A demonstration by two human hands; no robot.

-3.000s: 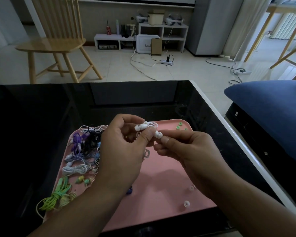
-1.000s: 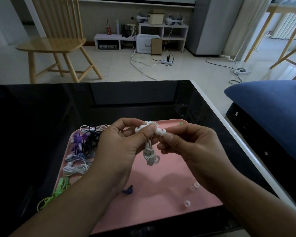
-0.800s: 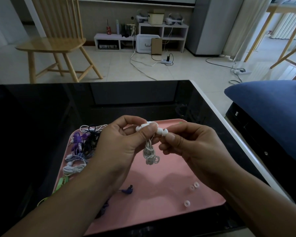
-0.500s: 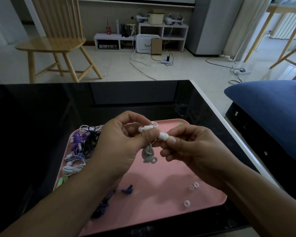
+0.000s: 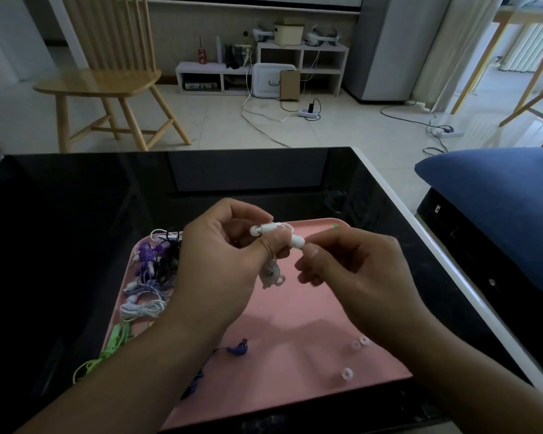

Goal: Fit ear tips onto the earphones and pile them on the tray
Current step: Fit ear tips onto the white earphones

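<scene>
Left hand (image 5: 220, 264): raised above the tray, fingers curled, thumb and forefinger pinching the white earphones (image 5: 265, 229); forearm enters from lower left.
Right hand (image 5: 351, 270): level with the left, just beside it; thumb and forefinger pinch the tip end of one white earbud (image 5: 297, 241); other fingers curled under.
White earphones: two small rounded plastic buds, one pointing left above the left thumb, one angled toward the right hand; thin white cord hangs bunched in a loop (image 5: 271, 274) below the left hand.
Tray (image 5: 295, 324): pink, smooth, rectangular with rounded corners; lies directly under both hands.
Loose ear tips (image 5: 347, 373): pale, ring-shaped; three on the tray's near right part, apart from the hands.
Purple earbud (image 5: 239, 349): lies on the tray near the left forearm.
Earphone pile (image 5: 151, 277): tangled purple, black, white and green cords along the tray's left edge.
Table (image 5: 76, 214): black, glossy, white-edged on the right; carries the tray.
</scene>
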